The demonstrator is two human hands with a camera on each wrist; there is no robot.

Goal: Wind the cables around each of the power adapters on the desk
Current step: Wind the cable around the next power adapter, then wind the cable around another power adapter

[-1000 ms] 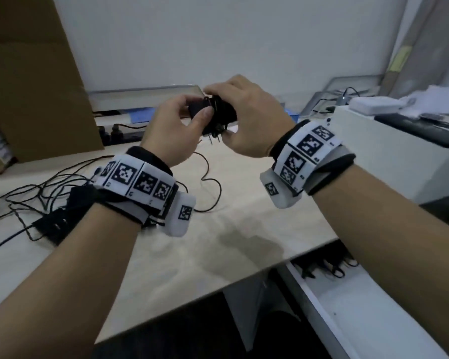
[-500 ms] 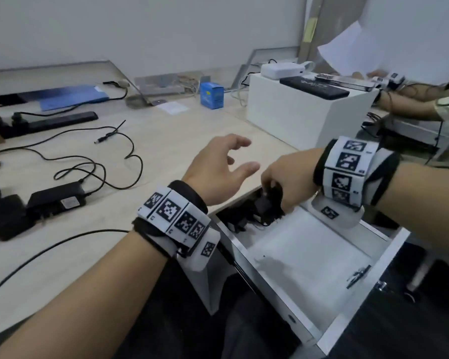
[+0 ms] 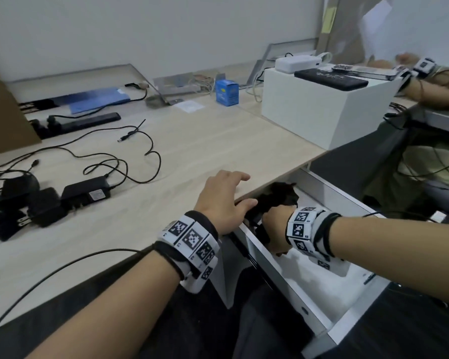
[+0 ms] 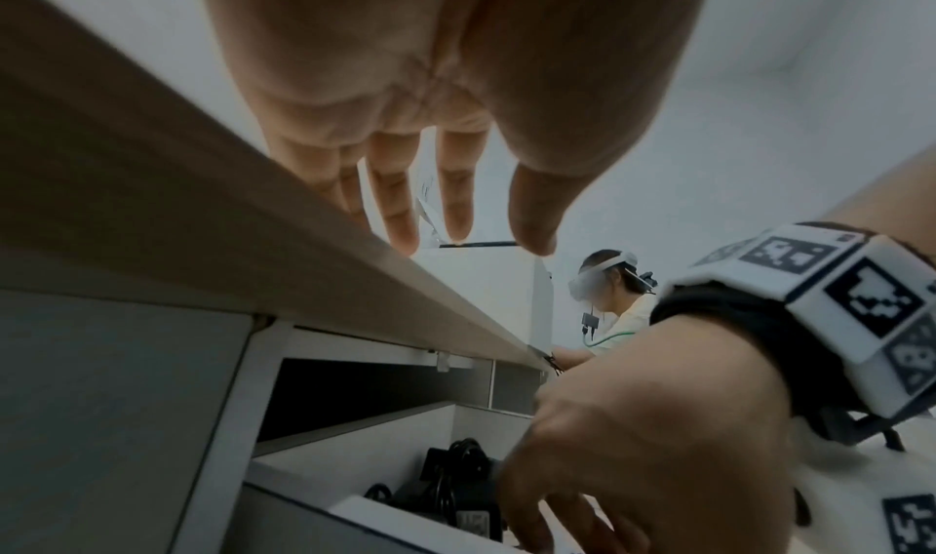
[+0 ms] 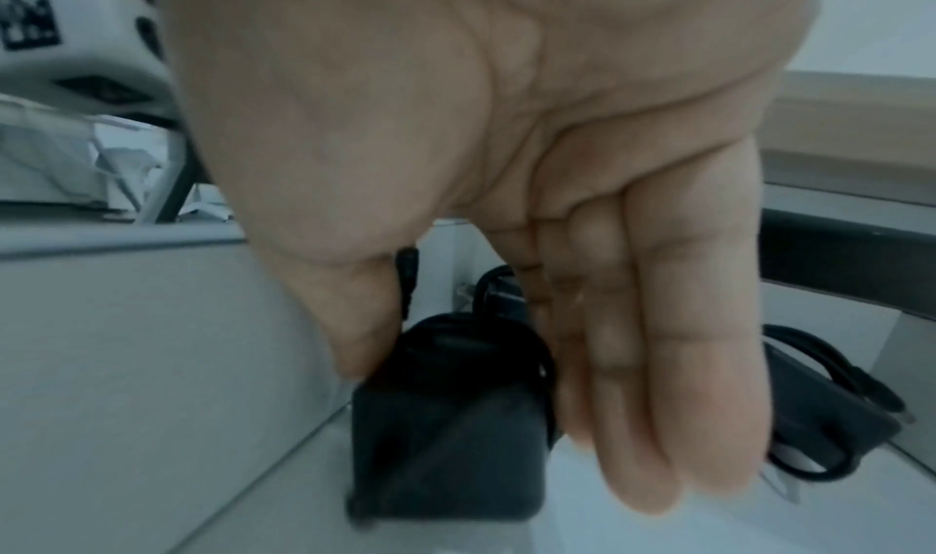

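My right hand [image 3: 272,224] reaches into the open white drawer [image 3: 283,278] under the desk. In the right wrist view its thumb and fingers [image 5: 653,382] pinch a black wound adapter [image 5: 445,422] that stands on the drawer floor. Another wound adapter [image 5: 830,414] lies beside it, and wound adapters [image 4: 456,478] show in the left wrist view too. My left hand [image 3: 227,195] hovers open over the desk edge [image 3: 270,177], holding nothing. On the desk's left lie an unwound adapter [image 3: 86,194], two more black adapters [image 3: 44,206] and their loose cables [image 3: 130,161].
A large white box [image 3: 322,112] with devices on top stands at the desk's right end. A blue carton [image 3: 226,92] and a black power strip [image 3: 83,123] lie farther back. Another person's arm [image 3: 438,94] works at the right. A thin black cable [image 3: 62,268] crosses the desk's front.
One second ago both hands held the adapter above the desk. My right hand has since carried it down into the drawer and pushed deeper. The left hand let go and stays open.
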